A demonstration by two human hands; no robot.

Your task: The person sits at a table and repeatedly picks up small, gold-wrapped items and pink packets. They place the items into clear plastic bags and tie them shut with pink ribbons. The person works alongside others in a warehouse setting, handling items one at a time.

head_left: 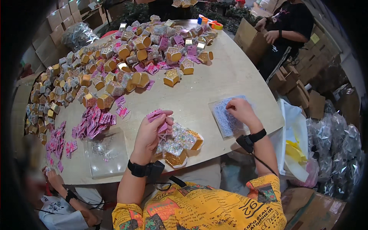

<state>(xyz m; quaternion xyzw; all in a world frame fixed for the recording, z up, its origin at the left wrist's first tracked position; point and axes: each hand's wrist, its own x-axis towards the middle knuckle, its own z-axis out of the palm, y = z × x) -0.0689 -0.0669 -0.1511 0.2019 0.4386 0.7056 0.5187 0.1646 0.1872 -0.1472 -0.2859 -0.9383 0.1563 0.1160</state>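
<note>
My left hand (147, 133) is closed around a few pink printed cards (164, 128), held above the table. Just below it lie a couple of glittery ornaments (177, 142) with gold sides, close to the table's near edge. Off to the right, my right hand (243, 111) reaches into a shallow tray (212, 109) filled with thin pale lilac strands (225, 119). Its thumb and fingers are pinched together at the strands; whether a strand is between them is too small to tell.
A large heap of gold glitter ornaments (142, 43) covers the table's far left. Piles of pink cards (93, 122) and a clear tray (122, 143) lie left. A white bin (282, 134) stands right. One co-worker (61, 212) sits left; another (293, 23) stands by a cardboard box (245, 40).
</note>
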